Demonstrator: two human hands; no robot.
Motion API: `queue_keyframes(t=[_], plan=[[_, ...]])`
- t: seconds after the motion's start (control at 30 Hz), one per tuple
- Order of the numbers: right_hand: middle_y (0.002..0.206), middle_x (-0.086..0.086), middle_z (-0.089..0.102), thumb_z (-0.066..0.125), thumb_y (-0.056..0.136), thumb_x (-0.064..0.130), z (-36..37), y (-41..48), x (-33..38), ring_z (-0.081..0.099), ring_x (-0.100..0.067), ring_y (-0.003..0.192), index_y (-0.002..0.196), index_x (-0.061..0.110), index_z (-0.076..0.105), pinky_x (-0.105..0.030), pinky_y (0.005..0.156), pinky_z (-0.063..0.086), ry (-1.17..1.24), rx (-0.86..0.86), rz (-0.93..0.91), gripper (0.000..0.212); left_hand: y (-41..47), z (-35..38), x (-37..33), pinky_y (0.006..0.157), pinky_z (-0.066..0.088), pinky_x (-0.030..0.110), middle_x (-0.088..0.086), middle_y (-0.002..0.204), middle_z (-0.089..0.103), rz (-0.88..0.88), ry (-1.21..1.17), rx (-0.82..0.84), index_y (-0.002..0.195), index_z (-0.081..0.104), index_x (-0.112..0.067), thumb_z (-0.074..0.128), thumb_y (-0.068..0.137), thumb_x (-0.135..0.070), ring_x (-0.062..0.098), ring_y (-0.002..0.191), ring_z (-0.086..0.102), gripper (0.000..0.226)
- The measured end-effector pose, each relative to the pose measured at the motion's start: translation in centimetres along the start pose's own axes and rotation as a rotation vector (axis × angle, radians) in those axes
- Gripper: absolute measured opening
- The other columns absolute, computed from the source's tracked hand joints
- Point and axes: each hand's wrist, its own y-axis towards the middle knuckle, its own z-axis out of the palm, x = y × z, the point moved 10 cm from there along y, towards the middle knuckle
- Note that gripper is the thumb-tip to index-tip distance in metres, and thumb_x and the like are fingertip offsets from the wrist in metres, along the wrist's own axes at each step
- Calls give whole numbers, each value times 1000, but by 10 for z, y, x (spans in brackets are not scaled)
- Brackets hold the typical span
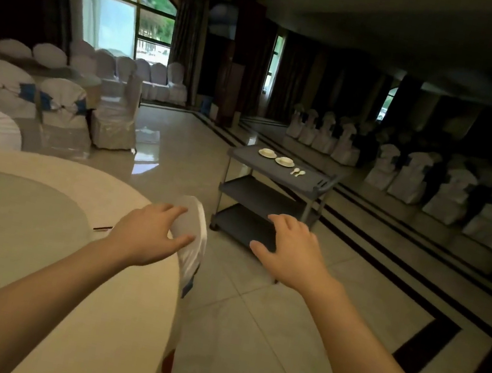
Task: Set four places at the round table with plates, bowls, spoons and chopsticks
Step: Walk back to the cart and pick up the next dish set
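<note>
The left hand (151,232) is reaching over the edge of the round table (65,269), fingers spread and slack, gripping nothing; its fingertips are lying against, or just in front of, the white-covered back of a chair (193,243) tucked at the table's rim, though real contact cannot be told. The right hand (288,253) is hovering palm down over the tiled floor (261,337), fingers fanned apart and likewise empty. Just behind the left wrist, a dark pair of chopsticks (103,229) is lying on the cream cloth, beside the edge of the glass turntable (4,209) sitting in the table's middle. Beyond the hands, well apart from the table, a grey three-shelf cart (320,184) is standing on the floor. Its top shelf is carrying two plates, the farther plate (267,153) and the nearer plate (285,161), each with a bowl on it, and two white spoons (298,172) lying side by side to their right. Cloth-covered chairs are lining the room's far sides.
</note>
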Motion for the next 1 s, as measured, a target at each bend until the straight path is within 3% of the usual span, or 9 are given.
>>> queue_keyframes(t=[0.3, 0.57, 0.7, 1.0], plan=[[153, 2, 39, 47, 87, 66, -2, 148, -83, 37, -22, 140, 150, 27, 34, -44, 111, 34, -5, -151, 40, 75, 179, 30, -45, 107, 42, 39, -1, 153, 43, 116, -34, -52, 152, 32, -31, 39, 88, -74, 21, 136, 45, 78], [166, -3, 16, 46, 85, 71, 23, 344, -146, 15, -26, 152, 155, 31, 22, -49, 120, 20, -87, -163, 55, 84, 389, 85, -28, 110, 38, 43, 2, 155, 40, 93, -74, -84, 153, 29, -29, 36, 82, -80, 23, 139, 40, 87], [164, -5, 21, 44, 87, 70, 22, 427, -186, 20, -27, 149, 154, 27, 26, -47, 117, 23, -80, -188, 56, 81, 492, 108, -27, 114, 33, 45, 5, 160, 32, 75, -92, -82, 155, 25, -29, 32, 83, -81, 25, 145, 33, 89], [159, -5, 32, 40, 88, 71, 95, 610, -318, 30, -28, 144, 152, 26, 32, -47, 113, 29, -68, -204, 80, 79, 710, 186, -66, 106, 41, 44, 2, 154, 41, 124, -58, -117, 152, 30, -31, 28, 82, -84, 24, 137, 43, 88]])
